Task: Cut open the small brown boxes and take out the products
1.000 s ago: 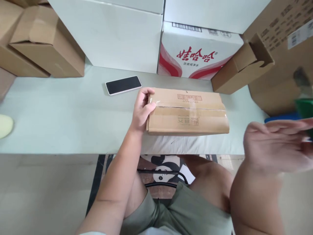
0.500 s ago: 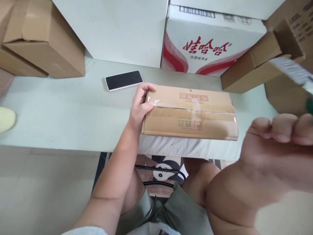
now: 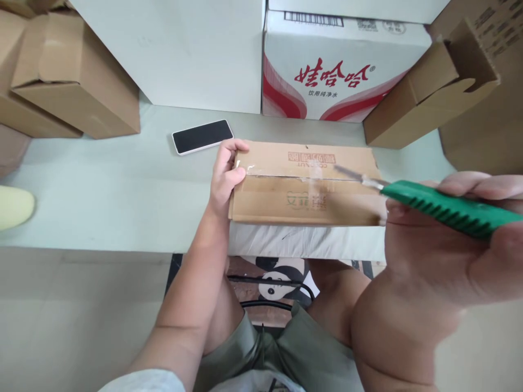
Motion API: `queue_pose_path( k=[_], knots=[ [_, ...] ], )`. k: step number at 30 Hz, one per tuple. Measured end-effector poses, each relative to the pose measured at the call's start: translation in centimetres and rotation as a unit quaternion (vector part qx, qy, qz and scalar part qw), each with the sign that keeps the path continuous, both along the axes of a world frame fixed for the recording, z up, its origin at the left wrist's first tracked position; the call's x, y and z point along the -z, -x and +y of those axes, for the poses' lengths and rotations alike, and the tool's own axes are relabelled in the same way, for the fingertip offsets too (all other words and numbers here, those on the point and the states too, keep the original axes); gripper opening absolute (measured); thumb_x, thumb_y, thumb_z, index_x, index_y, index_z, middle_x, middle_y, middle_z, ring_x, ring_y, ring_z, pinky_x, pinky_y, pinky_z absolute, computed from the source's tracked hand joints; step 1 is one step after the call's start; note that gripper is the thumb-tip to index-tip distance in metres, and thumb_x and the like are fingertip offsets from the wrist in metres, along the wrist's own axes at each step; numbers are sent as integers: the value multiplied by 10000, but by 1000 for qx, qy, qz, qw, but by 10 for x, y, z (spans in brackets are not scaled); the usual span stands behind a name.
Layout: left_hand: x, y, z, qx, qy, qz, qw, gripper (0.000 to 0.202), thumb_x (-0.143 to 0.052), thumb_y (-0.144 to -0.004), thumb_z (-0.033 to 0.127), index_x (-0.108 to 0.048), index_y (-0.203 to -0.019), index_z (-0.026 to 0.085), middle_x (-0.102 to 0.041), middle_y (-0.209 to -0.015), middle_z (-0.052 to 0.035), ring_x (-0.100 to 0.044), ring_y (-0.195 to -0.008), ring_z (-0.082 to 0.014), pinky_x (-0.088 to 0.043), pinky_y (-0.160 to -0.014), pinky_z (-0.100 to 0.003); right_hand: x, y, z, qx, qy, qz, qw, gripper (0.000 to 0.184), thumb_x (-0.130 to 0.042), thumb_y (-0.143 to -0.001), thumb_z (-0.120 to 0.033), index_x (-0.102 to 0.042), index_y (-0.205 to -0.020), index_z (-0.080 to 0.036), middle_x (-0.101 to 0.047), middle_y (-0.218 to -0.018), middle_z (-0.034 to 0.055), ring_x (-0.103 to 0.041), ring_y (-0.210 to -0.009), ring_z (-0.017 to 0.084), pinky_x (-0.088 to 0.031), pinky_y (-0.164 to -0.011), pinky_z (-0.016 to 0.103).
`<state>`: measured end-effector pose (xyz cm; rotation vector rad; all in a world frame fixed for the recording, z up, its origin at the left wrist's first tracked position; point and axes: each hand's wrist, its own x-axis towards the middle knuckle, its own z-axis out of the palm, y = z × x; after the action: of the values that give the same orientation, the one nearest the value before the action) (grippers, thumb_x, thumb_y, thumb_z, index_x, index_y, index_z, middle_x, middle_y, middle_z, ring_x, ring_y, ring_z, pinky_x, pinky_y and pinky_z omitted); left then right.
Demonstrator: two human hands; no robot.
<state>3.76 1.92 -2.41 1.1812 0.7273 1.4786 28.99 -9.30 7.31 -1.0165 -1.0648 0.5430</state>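
Observation:
A taped brown cardboard box (image 3: 272, 198) lies at the front edge of the table, red and green print on its top and a seam running along its length. My left hand (image 3: 227, 169) grips the box's left end, thumb on top. In my right hand (image 3: 445, 239) is a green utility knife (image 3: 441, 207), fingers closed around its handle. The knife's blade is out and points left, appearing above the right part of the seam. Whether the blade touches the box I cannot tell.
A phone (image 3: 203, 136) lies behind the box. Cardboard boxes (image 3: 77, 81) stand at the left, with a pale yellow object (image 3: 15, 208) in front. A white and red carton (image 3: 343, 65) and an open cardboard box (image 3: 412, 103) stand at the back right.
My right hand has turned and brought the knife from the upper right edge down and left over the box. My left hand keeps its grip. The view has shifted slightly.

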Motion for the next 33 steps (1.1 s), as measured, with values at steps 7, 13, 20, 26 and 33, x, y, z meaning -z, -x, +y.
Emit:
queue_pose_path(
  k=[7, 13, 20, 26, 33],
  knots=[
    [-2, -1, -3, 3, 14, -22, 1000, 471, -851, -668, 485, -639, -1019, 254, -620, -1042, -54, -626, -909, -221, -534, -768, -334, 11, 14, 12, 26, -67, -22, 997, 141, -659, -898, -400, -658, -859, -264, -591, -762, 2, -581, -722, 171, -429, -605, 335],
    [0, 0, 0, 11, 25, -37, 999, 508, -875, -654, 468, -614, -1029, 246, -592, -1025, -72, -670, -1069, -305, -575, -888, -408, 19, 16, 15, 72, -74, -88, 991, 403, -620, -958, -565, -568, -731, -237, -482, -731, 6, -562, -743, 174, -407, -614, 327],
    [-2, -1, -1, 8, 21, -17, 1000, 535, -880, -639, 546, -630, -1017, 261, -618, -1034, -69, -676, -1092, -327, -602, -893, -446, 21, 20, 14, 96, -82, -90, 988, 459, -607, -993, -589, -592, -722, -218, -541, -744, 0, -575, -728, 148, -427, -597, 309],
    [1, 0, 0, 6, 18, -21, 1000, 518, -887, -620, 529, -660, -1006, 271, -632, -1007, -51, -675, -974, -274, -601, -868, -411, 20, 26, 17, 115, -47, -29, 992, 471, -612, -990, -597, -616, -722, -209, -612, -754, -10, -514, -569, 96, -361, -427, 241],
    [3, 3, 0, 19, 5, -16, 1000, 485, -875, -683, 512, -668, -1049, 271, -633, -1034, -42, -647, -865, -215, -586, -788, -357, 19, 27, 25, 100, -75, -38, 991, 472, -894, -748, -598, -618, -835, -225, -608, -775, -36, -612, -660, 121, -474, -490, 264]
  ],
)
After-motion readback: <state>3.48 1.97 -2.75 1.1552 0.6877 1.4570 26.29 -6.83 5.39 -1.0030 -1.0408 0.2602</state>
